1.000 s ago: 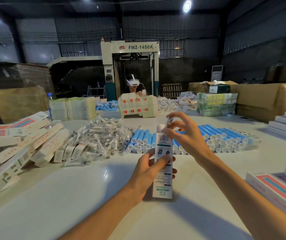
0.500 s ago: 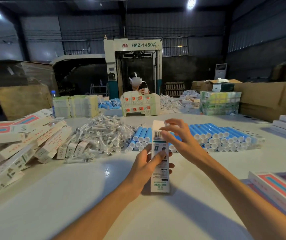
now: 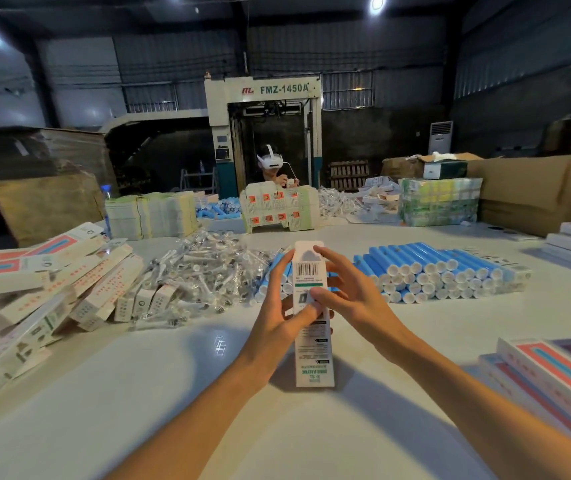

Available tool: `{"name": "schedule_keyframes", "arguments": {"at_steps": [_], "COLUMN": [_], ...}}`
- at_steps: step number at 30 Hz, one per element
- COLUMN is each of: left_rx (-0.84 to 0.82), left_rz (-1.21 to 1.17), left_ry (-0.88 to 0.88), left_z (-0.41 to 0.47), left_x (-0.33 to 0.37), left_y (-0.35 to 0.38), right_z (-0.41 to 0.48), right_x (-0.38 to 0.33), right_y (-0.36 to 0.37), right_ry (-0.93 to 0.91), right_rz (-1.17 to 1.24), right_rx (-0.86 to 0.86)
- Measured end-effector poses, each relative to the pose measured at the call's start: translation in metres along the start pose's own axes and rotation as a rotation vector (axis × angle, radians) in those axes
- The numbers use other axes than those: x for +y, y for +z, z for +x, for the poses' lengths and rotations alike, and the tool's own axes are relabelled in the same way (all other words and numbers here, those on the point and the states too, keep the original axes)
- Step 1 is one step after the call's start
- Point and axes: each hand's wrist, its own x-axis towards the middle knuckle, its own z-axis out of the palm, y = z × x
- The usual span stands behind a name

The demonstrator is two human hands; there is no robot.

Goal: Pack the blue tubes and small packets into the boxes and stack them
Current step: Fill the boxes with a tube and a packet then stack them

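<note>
Left hand (image 3: pixel 273 327) grips upright white carton (image 3: pixel 313 362) standing on tabletop (image 3: pixel 138 393). Right hand (image 3: pixel 356 303) relaxed, spread fingertips touching carton top. Blue tubes (image 3: pixel 433 271) just beyond right hand.

A packing hall in a factory or warehouse. Corrugated metal walls (image 3: pixel 519 64) rise to a dark, high roof with round lamps (image 3: pixel 377 2). A big machine (image 3: pixel 263 112) marked FMZ-1450A stands at the back, with stacked cartons (image 3: pixel 526 188) and cardboard sheets (image 3: pixel 45 202) at the sides. The long white table (image 3: pixel 138 393) holds bulk stock: rows of blue tubes (image 3: pixel 433 271), a heap of packets (image 3: pixel 201 271) and piles of boxes (image 3: pixel 35 271). A second person (image 3: pixel 272 164) works at its far edge.
</note>
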Motion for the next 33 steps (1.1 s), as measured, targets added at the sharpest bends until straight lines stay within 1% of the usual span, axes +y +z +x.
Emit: {"name": "schedule_keyframes", "arguments": {"at_steps": [3, 6, 8, 12, 16, 18, 21, 25, 29, 31, 33], "left_rx": [-0.054, -0.077, -0.048, 0.050, 0.082, 0.067, 0.001, -0.066, -0.072, -0.067, -0.062], "left_rz": [-0.105, -0.153, -0.107, 0.082, 0.112, 0.134, 0.148, 0.162, 0.159, 0.165, 0.167], "left_ry": [-0.048, -0.071, -0.051, 0.032, -0.009, -0.015, -0.003, 0.003, -0.021, -0.031, -0.035], "left_z": [0.000, 0.002, 0.002, 0.003, 0.004, 0.002, 0.001, 0.000, 0.000, 0.000, 0.000], "left_x": [-0.002, -0.004, -0.005, -0.005, -0.007, -0.005, -0.001, 0.002, 0.002, 0.002, 0.001], "left_y": [0.002, 0.007, 0.010, 0.013, 0.008, 0.005, 0.006, 0.009, 0.008, 0.007, 0.006], "right_z": [-0.003, -0.004, -0.005, -0.004, -0.004, -0.005, 0.001, 0.007, 0.007, 0.007, 0.007], "right_x": [0.000, -0.001, -0.003, -0.008, -0.009, -0.013, -0.015, -0.017, -0.016, -0.017, -0.018], "right_y": [0.003, 0.004, 0.006, 0.009, 0.009, 0.007, 0.000, -0.012, -0.016, -0.013, -0.013], "right_ry": [0.033, 0.037, 0.035, 0.059, 0.018, -0.027, -0.042, -0.051, -0.219, -0.232, -0.229], "right_rz": [0.070, 0.070, 0.079, 0.060, -0.003, 0.015, 0.035, -0.025, -0.237, -0.302, -0.303], "right_rx": [-0.047, -0.066, -0.070, -0.070, -0.069, -0.025, 0.127, 0.104, 0.100, 0.111, 0.125]}}
